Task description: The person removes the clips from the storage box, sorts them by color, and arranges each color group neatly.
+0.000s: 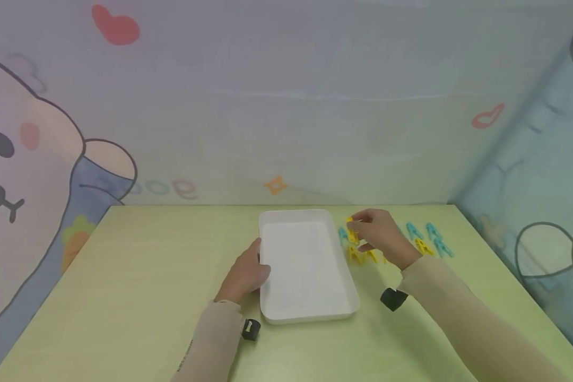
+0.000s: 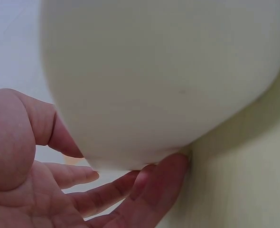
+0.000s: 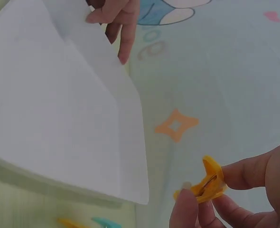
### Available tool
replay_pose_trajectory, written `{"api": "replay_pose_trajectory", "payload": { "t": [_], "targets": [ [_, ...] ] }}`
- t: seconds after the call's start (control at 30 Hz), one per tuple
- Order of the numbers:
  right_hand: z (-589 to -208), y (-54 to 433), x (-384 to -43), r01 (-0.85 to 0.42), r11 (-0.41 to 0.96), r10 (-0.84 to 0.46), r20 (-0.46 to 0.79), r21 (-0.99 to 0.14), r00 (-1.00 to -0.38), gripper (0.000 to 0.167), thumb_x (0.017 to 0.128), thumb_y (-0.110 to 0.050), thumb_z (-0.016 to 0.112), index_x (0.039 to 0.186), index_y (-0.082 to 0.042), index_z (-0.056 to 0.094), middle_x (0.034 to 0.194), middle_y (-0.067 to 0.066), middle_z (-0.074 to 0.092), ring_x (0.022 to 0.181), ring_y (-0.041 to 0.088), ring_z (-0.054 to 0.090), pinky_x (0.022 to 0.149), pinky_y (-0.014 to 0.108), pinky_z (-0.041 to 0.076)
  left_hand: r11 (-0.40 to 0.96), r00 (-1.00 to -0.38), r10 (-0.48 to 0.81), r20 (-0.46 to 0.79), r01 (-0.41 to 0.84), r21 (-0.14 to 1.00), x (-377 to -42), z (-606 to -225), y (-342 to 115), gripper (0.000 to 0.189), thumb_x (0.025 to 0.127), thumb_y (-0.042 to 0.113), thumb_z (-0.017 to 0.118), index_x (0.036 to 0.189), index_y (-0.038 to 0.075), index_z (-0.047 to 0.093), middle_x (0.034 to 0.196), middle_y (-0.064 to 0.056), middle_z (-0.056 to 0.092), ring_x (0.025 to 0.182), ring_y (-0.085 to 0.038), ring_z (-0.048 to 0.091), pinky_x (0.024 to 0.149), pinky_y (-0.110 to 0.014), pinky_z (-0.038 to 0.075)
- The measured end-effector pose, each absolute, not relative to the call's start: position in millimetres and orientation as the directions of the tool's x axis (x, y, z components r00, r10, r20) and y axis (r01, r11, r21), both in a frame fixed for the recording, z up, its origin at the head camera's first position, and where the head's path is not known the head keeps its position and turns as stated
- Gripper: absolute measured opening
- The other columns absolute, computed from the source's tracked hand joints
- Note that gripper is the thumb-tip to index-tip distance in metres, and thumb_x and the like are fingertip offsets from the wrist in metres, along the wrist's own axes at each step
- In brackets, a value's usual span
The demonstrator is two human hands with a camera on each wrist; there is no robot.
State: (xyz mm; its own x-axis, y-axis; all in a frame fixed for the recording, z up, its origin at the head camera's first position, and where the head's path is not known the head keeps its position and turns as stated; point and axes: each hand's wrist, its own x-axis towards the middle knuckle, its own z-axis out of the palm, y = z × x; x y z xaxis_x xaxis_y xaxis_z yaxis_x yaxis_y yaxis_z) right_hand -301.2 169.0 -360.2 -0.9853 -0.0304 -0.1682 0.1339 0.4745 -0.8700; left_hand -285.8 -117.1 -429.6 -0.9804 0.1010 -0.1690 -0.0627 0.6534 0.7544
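Note:
A shallow white tray [image 1: 305, 265] lies on the table in front of me, its inside bare. My left hand [image 1: 243, 273] grips the tray's left side, thumb over the rim and fingers against the outer wall, as the left wrist view shows. Just off the tray's far right side, my right hand [image 1: 381, 233] pinches a yellow clothespin [image 3: 209, 185] between thumb and fingers, raised above the table. Under and around that hand lie more clothespins, including a blue one [image 1: 343, 235] and a yellow one [image 1: 354, 254] beside the tray; the hand partly hides some of them.
Farther right, several blue clothespins [image 1: 432, 231] and a yellow clothespin [image 1: 424, 247] lie loosely grouped on the pale green table [image 1: 162, 276]. A printed cloth backdrop [image 1: 315, 132] rises behind the table's back edge and on both sides.

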Motion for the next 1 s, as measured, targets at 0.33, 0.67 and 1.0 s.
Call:
{"api": "replay_pose_trajectory", "payload": {
  "t": [0.33,0.67,1.0],
  "targets": [
    [-389.3,181.2,-285.7,0.095,0.582,-0.006,-0.121,-0.808,-0.993,0.036,0.097,-0.019,0.058,0.123,0.006,0.056,0.112,0.020,0.061,0.090,0.032,0.063,0.066,0.036,0.056,0.664,-0.980,0.092,-0.177,-0.072,0.744,-289.1,-433.8,-122.2,0.078,0.085,0.006,0.049,0.157,0.002,0.020,0.146,-0.024,0.045,0.123,-0.035,0.050,0.102,-0.054,0.039],
    [-427.2,173.4,-280.4,0.055,0.748,-0.011,-0.096,-0.661,-0.995,0.028,0.095,-0.014,0.060,0.114,0.007,0.059,0.099,0.017,0.064,0.069,0.023,0.061,0.062,0.037,0.052,0.656,-0.981,0.085,-0.173,-0.076,0.751,-289.2,-435.1,-128.7,0.079,0.083,0.006,0.048,0.157,0.002,0.020,0.144,-0.024,0.047,0.123,-0.036,0.050,0.103,-0.054,0.038],
    [-445.3,166.1,-276.6,0.028,0.861,-0.020,-0.089,-0.508,-0.996,0.023,0.089,-0.012,0.062,0.104,0.006,0.063,0.093,0.013,0.065,0.079,0.025,0.060,0.068,0.041,0.051,0.646,-0.979,0.100,-0.178,-0.072,0.760,-290.4,-436.0,-131.3,0.079,0.084,0.006,0.048,0.157,0.002,0.019,0.144,-0.024,0.047,0.122,-0.034,0.051,0.102,-0.054,0.039]
  ]
}}
